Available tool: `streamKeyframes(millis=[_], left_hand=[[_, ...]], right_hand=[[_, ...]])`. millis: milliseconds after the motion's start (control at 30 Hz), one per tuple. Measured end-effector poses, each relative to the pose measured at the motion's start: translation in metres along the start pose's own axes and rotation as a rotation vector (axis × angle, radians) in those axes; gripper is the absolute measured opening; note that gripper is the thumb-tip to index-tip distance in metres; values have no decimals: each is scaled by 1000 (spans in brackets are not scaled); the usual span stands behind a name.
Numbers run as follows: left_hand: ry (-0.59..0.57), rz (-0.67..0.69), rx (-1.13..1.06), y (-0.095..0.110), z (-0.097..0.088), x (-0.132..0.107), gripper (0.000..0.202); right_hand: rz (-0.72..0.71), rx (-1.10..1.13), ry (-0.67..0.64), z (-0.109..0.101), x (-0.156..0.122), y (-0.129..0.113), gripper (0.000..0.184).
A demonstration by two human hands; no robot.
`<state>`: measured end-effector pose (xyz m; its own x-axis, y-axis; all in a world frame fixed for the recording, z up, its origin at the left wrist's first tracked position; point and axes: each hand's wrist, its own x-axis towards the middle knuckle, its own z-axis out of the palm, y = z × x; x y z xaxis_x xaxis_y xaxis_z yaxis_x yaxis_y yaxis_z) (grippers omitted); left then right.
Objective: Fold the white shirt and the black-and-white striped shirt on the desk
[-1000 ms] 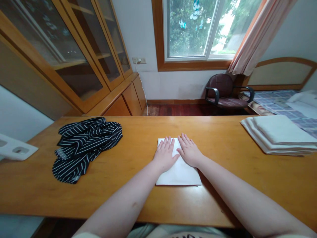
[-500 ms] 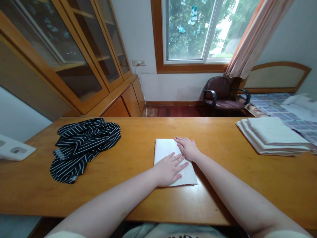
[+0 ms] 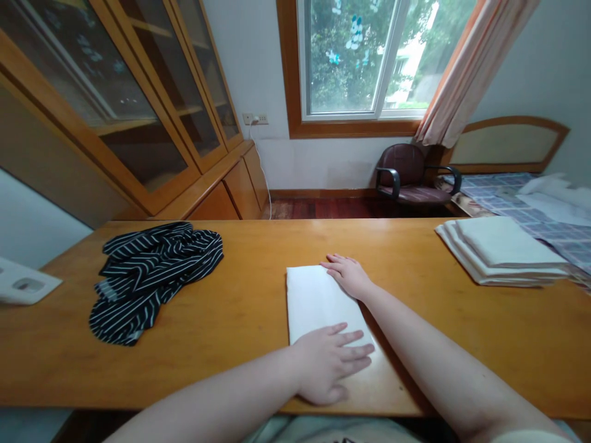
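A folded white cloth (image 3: 318,298) lies in the middle of the wooden table (image 3: 240,314). My left hand (image 3: 330,363) rests flat on its near end by the table's front edge, fingers stretched out to the right. My right hand (image 3: 348,275) presses flat on the cloth's far right corner, fingers pointing left. Neither hand grips anything.
A crumpled black garment with white stripes (image 3: 150,274) lies at the left of the table. A stack of folded white cloths (image 3: 501,255) sits at the right end. A white device (image 3: 23,286) is at the far left. Beyond the table stand a cabinet (image 3: 138,111), an armchair (image 3: 413,175) and a bed (image 3: 530,191).
My left hand has slid along the white cloth from its far end toward me, down to the near edge. My right hand stayed at the far corner.
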<state>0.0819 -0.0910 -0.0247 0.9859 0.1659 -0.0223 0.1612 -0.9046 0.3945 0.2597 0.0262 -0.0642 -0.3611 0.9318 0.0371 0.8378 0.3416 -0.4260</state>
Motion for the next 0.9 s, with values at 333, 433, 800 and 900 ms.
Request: streamKeyframes(millis=[333, 433, 800, 900], left_hand=[[330, -783, 86, -48, -24, -3, 45], [256, -948, 233, -79, -14, -9, 63], [243, -938, 250, -89, -2, -11, 71], [238, -946, 256, -91, -1, -12, 72]], right_hand=[[-11, -25, 1, -2, -2, -2, 40], [-27, -14, -5, -5, -5, -3, 45], [-111, -113, 12, -7, -11, -34, 69], [-165, -143, -50, 4, -17, -39, 80]])
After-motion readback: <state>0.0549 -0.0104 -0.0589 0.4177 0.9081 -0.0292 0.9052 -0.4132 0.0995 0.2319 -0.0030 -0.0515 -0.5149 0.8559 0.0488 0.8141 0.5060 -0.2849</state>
